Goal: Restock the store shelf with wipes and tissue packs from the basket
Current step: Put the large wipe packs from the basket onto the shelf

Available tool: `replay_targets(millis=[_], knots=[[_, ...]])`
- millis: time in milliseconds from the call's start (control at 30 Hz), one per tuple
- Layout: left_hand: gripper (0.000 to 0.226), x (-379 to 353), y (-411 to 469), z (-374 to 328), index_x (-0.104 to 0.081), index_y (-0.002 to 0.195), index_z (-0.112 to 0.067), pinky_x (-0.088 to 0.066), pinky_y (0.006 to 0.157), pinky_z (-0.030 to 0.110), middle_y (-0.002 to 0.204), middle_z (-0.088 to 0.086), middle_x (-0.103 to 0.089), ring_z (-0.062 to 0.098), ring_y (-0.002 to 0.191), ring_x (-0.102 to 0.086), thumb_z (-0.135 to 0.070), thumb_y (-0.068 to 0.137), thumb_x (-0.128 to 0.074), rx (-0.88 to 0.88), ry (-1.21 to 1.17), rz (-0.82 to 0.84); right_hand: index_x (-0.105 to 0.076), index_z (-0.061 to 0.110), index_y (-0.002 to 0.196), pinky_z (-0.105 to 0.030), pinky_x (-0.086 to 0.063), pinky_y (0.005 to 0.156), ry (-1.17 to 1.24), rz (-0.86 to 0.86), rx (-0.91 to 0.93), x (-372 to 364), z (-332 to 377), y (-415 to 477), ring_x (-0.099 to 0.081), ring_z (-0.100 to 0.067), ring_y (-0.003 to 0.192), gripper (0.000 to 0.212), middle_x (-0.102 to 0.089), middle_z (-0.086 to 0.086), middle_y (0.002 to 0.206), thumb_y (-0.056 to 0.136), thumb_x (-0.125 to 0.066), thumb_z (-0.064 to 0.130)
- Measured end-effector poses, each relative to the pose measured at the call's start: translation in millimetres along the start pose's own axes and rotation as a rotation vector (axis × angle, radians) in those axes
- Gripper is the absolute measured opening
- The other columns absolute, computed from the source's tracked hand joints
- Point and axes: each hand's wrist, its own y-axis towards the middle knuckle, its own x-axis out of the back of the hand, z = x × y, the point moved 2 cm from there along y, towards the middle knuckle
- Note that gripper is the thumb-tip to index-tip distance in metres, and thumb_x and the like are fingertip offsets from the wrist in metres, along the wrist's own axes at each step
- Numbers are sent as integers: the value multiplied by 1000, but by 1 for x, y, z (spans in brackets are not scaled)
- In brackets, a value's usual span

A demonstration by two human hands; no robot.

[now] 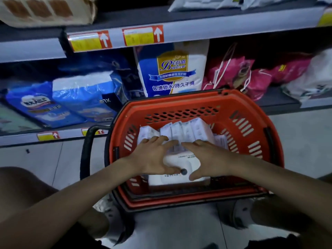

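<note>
You wear pale shoes (103, 206), showing just below the red basket (197, 98), and dark shorts (84, 239) below that basket too.

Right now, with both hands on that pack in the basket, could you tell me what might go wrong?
1. The left hand and right hand hold the top wipes pack by its sides; soft, it may sag or slip when lifted.
2. Their fingers touch the upright tissue packs behind it, so lifting could topple them in the basket.
3. The shelf ahead looks crowded, so space may be tight.
</note>
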Motion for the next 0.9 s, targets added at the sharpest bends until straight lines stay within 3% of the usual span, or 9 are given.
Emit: replay_targets(millis=[267,433,667,800,900], knots=[[110,-11,6,-4,-25,159,-40,-41,107,40,151,-5,-49,22,136,-50,-84,68,-70,-32,-8,162,-25,26,155,-37,-41,105,-90,-7,-19,-12,-4,2,-33,-23,133,107,-40,-2,141,71,-83,56],[114,-14,10,3,-27,156,-41,-42,95,30,142,-9,-58,18,129,-56,-73,61,-82,-27,-51,221,-21,23,158,-36,-39,105,-55,14,-62,-12,-11,9,-31,-23,130,119,-40,-2,141,64,-87,57],[106,-13,8,-3,-33,150,-37,-35,76,28,124,-9,-62,15,109,-56,-58,61,-88,22,-180,198,-37,24,152,-29,-43,96,104,28,-91,-4,-12,17,-48,-20,124,115,-48,-4,138,56,-97,47],[105,-9,5,-8,-39,145,-36,-36,79,30,122,-7,-59,17,114,-55,-65,56,-86,24,-133,106,-28,19,159,-25,-37,98,113,-11,-115,6,-14,14,-44,-23,134,128,-42,-6,148,56,-98,45],[109,-1,3,-8,-41,146,-33,-42,87,33,125,-7,-55,16,116,-52,-73,54,-84,3,-63,-8,-44,18,148,-27,-44,99,76,-82,-94,18,-12,7,-50,-20,121,115,-43,-2,132,51,-99,44]])
